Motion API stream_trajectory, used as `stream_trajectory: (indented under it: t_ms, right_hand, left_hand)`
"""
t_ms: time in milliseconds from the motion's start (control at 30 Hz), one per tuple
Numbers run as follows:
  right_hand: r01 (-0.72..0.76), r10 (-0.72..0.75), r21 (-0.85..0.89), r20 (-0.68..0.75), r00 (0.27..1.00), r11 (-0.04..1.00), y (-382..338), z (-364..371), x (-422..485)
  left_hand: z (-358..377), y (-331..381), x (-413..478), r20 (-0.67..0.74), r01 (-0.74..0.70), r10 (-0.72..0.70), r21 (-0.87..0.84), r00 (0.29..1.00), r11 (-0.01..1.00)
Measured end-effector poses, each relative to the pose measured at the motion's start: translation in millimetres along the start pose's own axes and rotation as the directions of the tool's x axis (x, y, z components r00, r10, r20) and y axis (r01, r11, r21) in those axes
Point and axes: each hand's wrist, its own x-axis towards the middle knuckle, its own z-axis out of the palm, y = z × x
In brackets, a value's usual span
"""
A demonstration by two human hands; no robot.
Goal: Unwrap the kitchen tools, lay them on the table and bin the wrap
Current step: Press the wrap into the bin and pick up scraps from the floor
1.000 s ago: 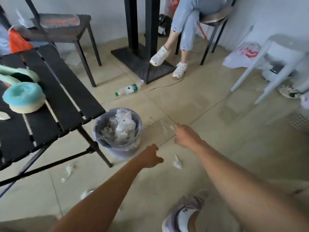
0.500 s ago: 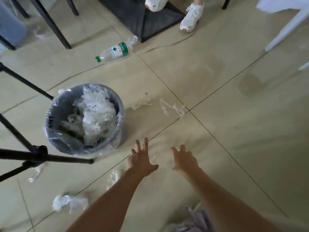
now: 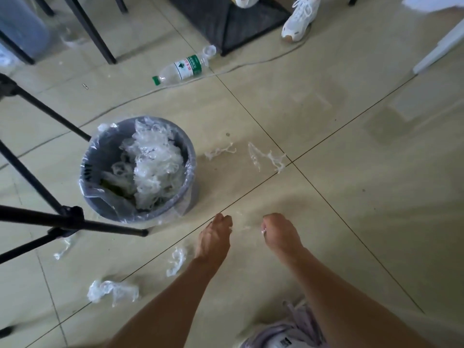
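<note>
Beige tiled floor [image 3: 351, 197], dark joints crossing just ahead of the hands. At far left, black table legs [image 3: 32, 219], with a flattened curl of wrap [image 3: 64, 247] on the tile by the lower bar. Next along, a grey lined bin [image 3: 164, 121], upright, heaped close to the rim with crumpled clear wrap [image 3: 153, 167]. Nearer the camera, a balled scrap [image 3: 113, 292], and further right a smaller twist [image 3: 176, 259] just beside the left forearm. Well beyond the bin, a plastic bottle [image 3: 182, 69] on its side. Then the left hand [image 3: 214, 238], low over the floor, back up, fingers curled under; cannot tell whether anything sits inside. Just to the right, apart from it, the right hand [image 3: 280, 234], fingers likewise curled, seemingly pinching a white wisp of film [image 3: 263, 231] at the thumb side. Further out on the tile, a stringy shred [image 3: 219, 150] and a longer shred [image 3: 267, 156], side by side. Kitchen tools nowhere in view. Judged stage: clearing up, with wrap going to the bin. Key relation: bin forward and to the left of both hands, left hand the nearer, right hand obliged to cross in front of the left to reach the rim. Likely snag: thin film clinging to the fingers instead of dropping.
</note>
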Motion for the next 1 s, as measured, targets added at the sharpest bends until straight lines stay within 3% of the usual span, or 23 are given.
stream_trajectory:
  t_ms: [267,400,567,700,833,1000]
  right_hand:
    - [0.021,0.025,0.222,-0.205,0.978,0.975,-47,-81,-41]
    - [0.192,-0.092,0.263,-0.35,0.932,0.946,-87,-130,-60]
    - [0.343,-0.207,0.263,-0.435,0.876,0.902,-157,-173,-78]
    - [0.408,-0.288,0.257,-0.4,0.87,0.876,-206,-176,-85]
    - [0.431,-0.346,0.242,-0.325,0.88,0.869,-233,-168,-79]
    - [0.369,-0.308,0.233,-0.26,0.915,0.9,-239,-155,-69]
  left_hand:
    - [-73,37,-27,-0.047,-0.087,0.084,-0.079,0.995,0.993]
    - [-138,38,-53,-0.211,-0.124,0.094,-0.132,0.973,0.984]
    - [-212,5,-85,-0.408,-0.041,-0.043,-0.194,0.912,0.98]
    - [-247,-31,-97,-0.424,0.059,-0.186,-0.295,0.887,0.954]
    - [-257,-42,-90,-0.427,0.061,-0.184,-0.285,0.886,0.957]
    - [-251,-41,-81,-0.373,0.131,-0.235,-0.284,0.897,0.95]
